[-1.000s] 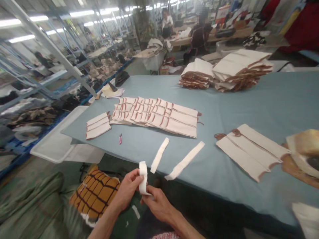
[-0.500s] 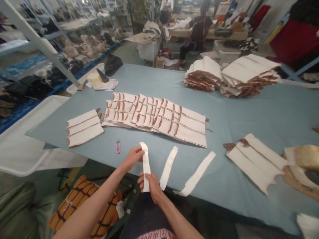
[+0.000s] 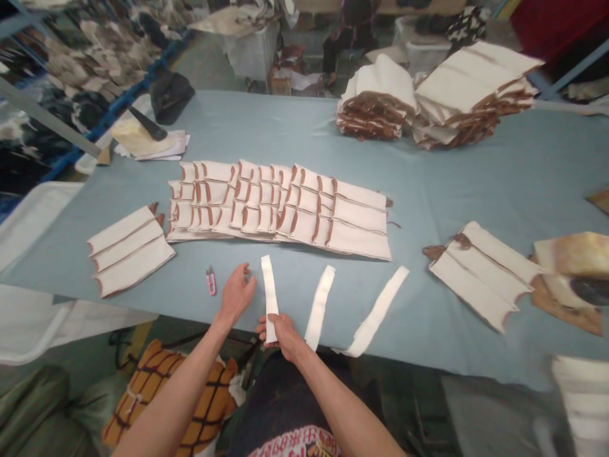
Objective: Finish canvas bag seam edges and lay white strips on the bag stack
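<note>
The strip (image 3: 269, 292) hides part of the fingers (image 3: 261, 328) of the right hand (image 3: 286, 336), and the thumb covers some of its lower end. The panels (image 3: 359, 219) overlap, so their number cannot be told. The left forearm (image 3: 181, 387) covers part of the orange bundle (image 3: 145, 387). The top edge cuts off a seated person (image 3: 349, 32); the bottom edge, the shirt print (image 3: 290, 442); the right edge, a pale stack (image 3: 583, 400). Goods (image 3: 95, 60) at upper left are blurred.

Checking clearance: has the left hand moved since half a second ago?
Yes: judged against the pink snips, the left hand has shifted left, toward them and off the strip the right hand holds.
</note>
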Available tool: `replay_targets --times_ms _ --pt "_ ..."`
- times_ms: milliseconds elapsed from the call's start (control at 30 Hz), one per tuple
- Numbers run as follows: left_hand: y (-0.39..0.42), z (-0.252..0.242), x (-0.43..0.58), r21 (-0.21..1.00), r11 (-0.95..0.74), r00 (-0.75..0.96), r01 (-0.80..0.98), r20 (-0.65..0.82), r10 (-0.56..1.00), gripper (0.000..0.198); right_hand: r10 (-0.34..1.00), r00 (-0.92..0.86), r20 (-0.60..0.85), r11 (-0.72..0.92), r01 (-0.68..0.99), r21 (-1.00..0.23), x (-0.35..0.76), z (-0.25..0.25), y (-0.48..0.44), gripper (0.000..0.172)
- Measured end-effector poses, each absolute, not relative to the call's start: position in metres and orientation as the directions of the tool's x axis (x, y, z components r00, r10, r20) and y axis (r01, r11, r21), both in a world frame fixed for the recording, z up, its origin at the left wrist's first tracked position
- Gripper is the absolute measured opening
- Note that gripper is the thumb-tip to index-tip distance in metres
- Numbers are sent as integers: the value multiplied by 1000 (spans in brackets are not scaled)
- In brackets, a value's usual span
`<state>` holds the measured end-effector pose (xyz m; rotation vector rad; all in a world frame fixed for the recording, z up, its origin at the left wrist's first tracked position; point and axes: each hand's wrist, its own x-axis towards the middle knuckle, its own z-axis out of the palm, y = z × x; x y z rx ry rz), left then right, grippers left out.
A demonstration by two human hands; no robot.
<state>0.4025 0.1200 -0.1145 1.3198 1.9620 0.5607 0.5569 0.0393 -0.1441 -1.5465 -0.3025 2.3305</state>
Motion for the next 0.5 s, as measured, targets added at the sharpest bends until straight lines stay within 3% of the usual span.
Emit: replay_targets --times_ms 133,333,500 --pt "95 -117 404 655 359 -167 665 -338 926 26 386 -366 -847 -922 -145 -358 552 -137 39 31" --pt "78 -130 424 659 294 -77 693 -337 938 26 363 -449 -816 -929 -108 -354 550 -132 29 32" --pt "81 -126 420 656 351 -153 669 -341 928 28 216 -616 -758 -952 38 -303 567 -135 2 36"
